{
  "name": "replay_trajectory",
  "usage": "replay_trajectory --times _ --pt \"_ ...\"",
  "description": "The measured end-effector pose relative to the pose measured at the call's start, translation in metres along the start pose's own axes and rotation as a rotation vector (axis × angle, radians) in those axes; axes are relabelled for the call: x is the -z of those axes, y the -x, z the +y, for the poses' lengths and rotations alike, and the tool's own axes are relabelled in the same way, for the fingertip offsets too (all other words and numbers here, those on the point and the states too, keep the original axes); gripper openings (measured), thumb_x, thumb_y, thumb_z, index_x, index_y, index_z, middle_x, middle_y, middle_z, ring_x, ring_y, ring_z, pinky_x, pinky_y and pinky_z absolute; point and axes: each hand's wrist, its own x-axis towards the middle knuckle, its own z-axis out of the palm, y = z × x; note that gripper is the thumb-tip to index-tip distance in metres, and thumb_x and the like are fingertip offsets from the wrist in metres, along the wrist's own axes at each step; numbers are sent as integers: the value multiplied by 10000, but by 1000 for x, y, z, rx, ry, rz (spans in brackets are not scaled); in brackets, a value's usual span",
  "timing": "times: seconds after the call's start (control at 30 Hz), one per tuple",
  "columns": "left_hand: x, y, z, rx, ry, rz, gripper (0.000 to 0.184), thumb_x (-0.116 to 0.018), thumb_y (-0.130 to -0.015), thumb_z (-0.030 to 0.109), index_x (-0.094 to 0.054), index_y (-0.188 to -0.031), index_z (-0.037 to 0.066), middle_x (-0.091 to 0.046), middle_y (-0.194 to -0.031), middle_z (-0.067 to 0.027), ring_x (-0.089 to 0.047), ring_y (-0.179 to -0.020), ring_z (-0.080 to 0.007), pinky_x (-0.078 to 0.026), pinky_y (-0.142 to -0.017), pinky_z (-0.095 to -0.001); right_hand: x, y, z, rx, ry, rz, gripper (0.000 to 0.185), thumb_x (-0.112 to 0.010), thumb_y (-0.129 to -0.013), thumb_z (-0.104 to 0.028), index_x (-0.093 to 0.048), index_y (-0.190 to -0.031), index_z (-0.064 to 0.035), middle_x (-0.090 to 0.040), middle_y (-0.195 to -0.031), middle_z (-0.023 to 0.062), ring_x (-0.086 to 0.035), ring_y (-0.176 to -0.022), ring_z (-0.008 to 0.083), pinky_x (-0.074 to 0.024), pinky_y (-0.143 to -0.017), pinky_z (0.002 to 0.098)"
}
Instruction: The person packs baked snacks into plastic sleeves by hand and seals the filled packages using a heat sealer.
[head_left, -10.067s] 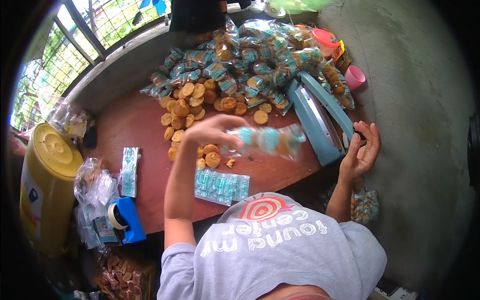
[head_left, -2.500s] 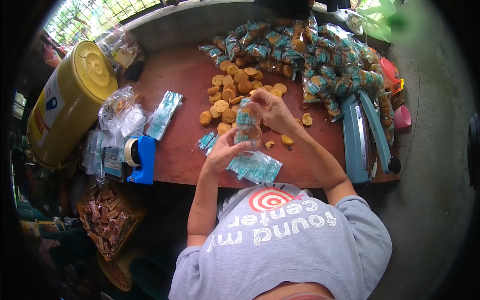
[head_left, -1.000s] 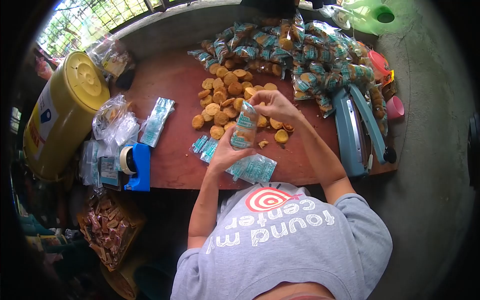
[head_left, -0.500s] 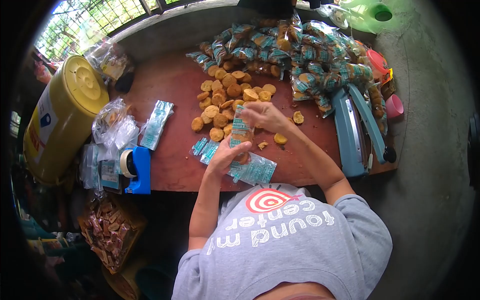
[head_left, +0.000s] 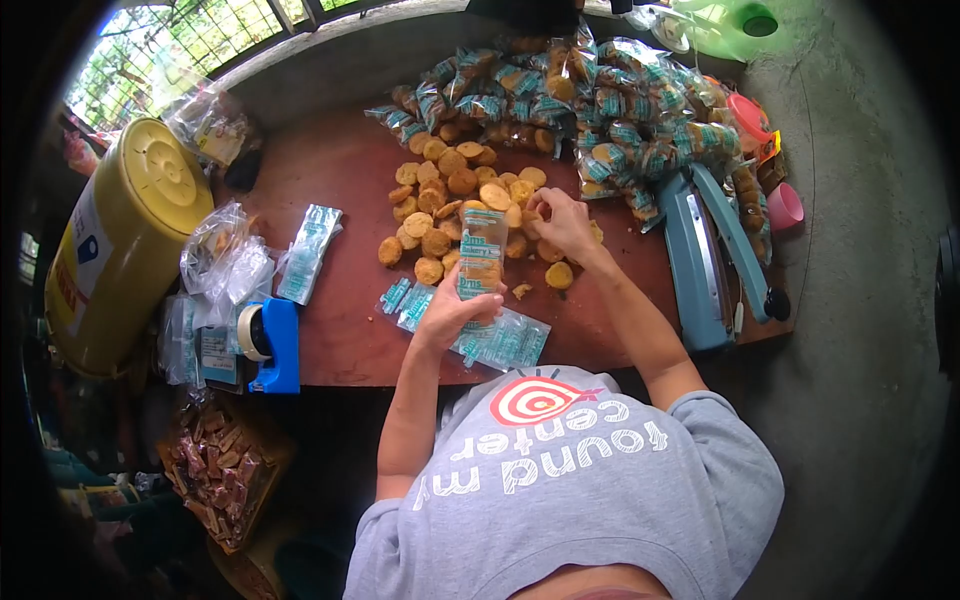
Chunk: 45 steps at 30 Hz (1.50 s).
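"Printed bag [head_left: 482, 250], where?"

"Above your worktop [head_left: 350, 335], by the cake pile [head_left: 462, 181], left hand [head_left: 450, 314] grip closed round its lower end."

"Right hand [head_left: 566, 226]?"

"At the pile's edge, fingers curled; can't tell if your grip's shut on anything."

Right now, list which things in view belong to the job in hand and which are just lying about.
Likely in use: bag in left hand; cakes by right hand; flat bags; filled bags; sealer.

Likely just lying about: tape dispenser; yellow bucket; pink cup.
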Motion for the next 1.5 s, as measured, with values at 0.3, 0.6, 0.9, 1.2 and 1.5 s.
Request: replay_trajectory --times 0.3,0.6,0.9,1.2,1.5 --pt "-6 -1 2 49 -82 53 379 -715 -751 179 -514 -1037 33 -579 -783 -34 -557 -617 -97 -485 -555 -236 25 -6 -31 166 -760 242 102 -636 -759 -1 -641 -857 -30 -558 -918 8 -555 -855 97 -469 -743 228" --pt "-10 -3 2 53 -146 30 359 -669 -804 189 -489 -1081 46 -573 -835 -12 -513 -605 -66 -430 -514 -227 38 2 -52 242 -747 -172 117 -627 -753 -9 -668 -861 10 -591 -940 57 -570 -855 111 -471 -767 258" --pt "-13 -7 -1 114 4 13 370 -538 -884 326 -475 -1098 31 -581 -911 -66 -604 -773 -136 -529 -661 -284 19 11 -49 194 -606 -347 210 -642 -815 -162 -629 -923 17 -628 -831 12 -554 -752 72 -462 -680 228" --pt "-22 -16 -5 163 164 5 357 -537 -879 298 -461 -1108 34 -591 -914 -85 -619 -740 -151 -536 -636 -300 11 29 -43 228 -277 -148 180 -639 -809 -220 -653 -882 -57 -640 -799 -3 -561 -777 52 -354 -872 304" --pt "-53 -39 4 148 -203 -192 300 -586 -856 299 -556 -1022 51 -563 -869 17 -523 -733 -45 -439 -656 -205 47 66 -22 181 -268 184 155 -621 -808 -276 -674 -841 -134 -623 -715 -74 -530 -762 46 -222 -931 324"
